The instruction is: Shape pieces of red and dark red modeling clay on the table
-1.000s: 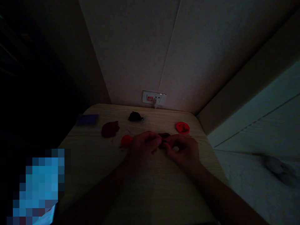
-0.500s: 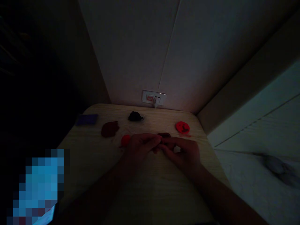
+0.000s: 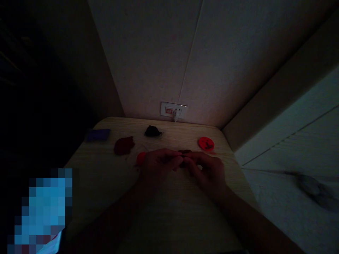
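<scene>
A dark red slab [image 3: 123, 146] and a red lump [image 3: 140, 159] lie within reach left of the left hand [image 3: 155, 166], which with the right hand [image 3: 213, 172] pinches a small dark piece [image 3: 183, 155] — steadied from both sides, I'd judge — while a red disc [image 3: 206, 144] sits clear to their right.

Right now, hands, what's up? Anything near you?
Left hand, right hand: fingertips close together, grip unclear. Dark brown piece: just beyond fingertips. Red lump: close beside left hand.
</scene>
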`<state>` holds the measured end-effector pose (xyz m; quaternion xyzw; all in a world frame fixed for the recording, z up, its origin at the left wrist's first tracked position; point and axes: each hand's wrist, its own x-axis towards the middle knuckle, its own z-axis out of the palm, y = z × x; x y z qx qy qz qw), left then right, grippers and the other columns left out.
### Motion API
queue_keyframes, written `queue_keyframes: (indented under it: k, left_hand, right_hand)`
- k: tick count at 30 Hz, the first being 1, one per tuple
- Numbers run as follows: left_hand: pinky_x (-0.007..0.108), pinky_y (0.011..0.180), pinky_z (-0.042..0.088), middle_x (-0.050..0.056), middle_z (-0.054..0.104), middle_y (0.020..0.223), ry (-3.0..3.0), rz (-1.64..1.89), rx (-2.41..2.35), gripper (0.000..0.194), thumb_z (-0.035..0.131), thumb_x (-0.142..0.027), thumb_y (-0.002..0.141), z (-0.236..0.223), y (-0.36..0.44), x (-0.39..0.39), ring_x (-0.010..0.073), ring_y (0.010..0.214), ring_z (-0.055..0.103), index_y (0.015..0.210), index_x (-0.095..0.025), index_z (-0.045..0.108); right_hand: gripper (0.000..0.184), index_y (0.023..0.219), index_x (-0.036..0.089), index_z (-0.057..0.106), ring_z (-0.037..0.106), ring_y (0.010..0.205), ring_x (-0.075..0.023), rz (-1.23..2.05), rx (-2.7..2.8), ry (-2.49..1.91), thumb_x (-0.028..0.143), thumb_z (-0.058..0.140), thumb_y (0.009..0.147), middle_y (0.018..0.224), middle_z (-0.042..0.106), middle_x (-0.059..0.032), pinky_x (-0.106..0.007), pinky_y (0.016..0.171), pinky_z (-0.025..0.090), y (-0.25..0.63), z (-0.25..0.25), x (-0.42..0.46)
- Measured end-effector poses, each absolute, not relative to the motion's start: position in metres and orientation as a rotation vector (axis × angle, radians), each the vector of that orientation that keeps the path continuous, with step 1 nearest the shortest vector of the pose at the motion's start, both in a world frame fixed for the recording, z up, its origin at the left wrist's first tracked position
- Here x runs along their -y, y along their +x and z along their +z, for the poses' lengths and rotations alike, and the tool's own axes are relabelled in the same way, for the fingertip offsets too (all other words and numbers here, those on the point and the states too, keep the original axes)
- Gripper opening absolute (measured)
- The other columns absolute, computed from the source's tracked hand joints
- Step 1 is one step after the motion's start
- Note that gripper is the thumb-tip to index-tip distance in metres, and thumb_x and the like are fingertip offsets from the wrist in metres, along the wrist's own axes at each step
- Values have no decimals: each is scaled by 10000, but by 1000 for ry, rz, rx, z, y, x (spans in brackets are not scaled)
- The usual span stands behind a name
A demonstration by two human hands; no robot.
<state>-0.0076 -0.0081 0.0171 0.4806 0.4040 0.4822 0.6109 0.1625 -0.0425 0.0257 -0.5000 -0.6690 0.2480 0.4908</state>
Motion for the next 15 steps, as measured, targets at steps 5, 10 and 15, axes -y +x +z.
queue_keyframes:
  k: [5, 10, 15]
  left_hand:
    - [252, 544, 495, -15, 669, 564, 1067, 1132, -910, 137, 816, -278, 720, 19, -6, 9, 121, 524, 603, 802, -175, 776]
    - [255, 576, 502, -15, 657, 569, 1047, 1152, -941, 137, 790, -297, 757, 20, -6, 8, 118, 541, 591, 798, -169, 761]
    - [248, 582, 484, -13, 649, 565, 1049, 1111, -948, 160, 776, -329, 771, 18, -5, 8, 116, 548, 575, 755, -172, 747]
  right_hand:
    - [108, 902, 206, 754, 670, 551, -142, 520, 1600, -1225, 307, 716, 906, 724, 765, -36, -233, 500, 540, 160, 27, 42]
    - [137, 1008, 215, 779, 671, 524, -140, 478, 1666, -1160, 264, 731, 889, 715, 776, -18, -248, 515, 562, 160, 30, 43]
    - [91, 951, 235, 805, 655, 519, -148, 368, 1712, -1137, 242, 741, 887, 678, 763, -11, -259, 497, 552, 162, 31, 43]
